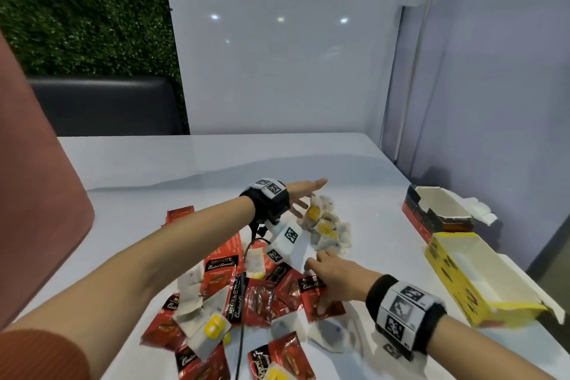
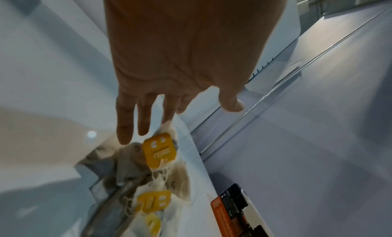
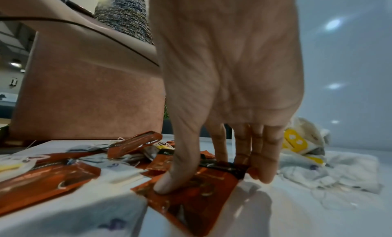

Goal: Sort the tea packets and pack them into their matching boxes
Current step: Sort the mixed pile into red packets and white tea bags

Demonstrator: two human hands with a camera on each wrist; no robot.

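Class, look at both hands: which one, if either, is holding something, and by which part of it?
The right hand pinches a red tea packet, thumb on its face and fingers over its dark top edge. The left hand holds nothing, its fingers straight above the yellow-tagged tea bags.

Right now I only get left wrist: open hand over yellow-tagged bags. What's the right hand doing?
Observer: The right hand pinches a red packet in the near pile, fingers at its far edge.
Operator: Yellow box open?
Observer: Yes, the yellow box lies open at the right edge of the table.
Operator: Near pile sorted?
Observer: No, red packets and white bags lie mixed there.
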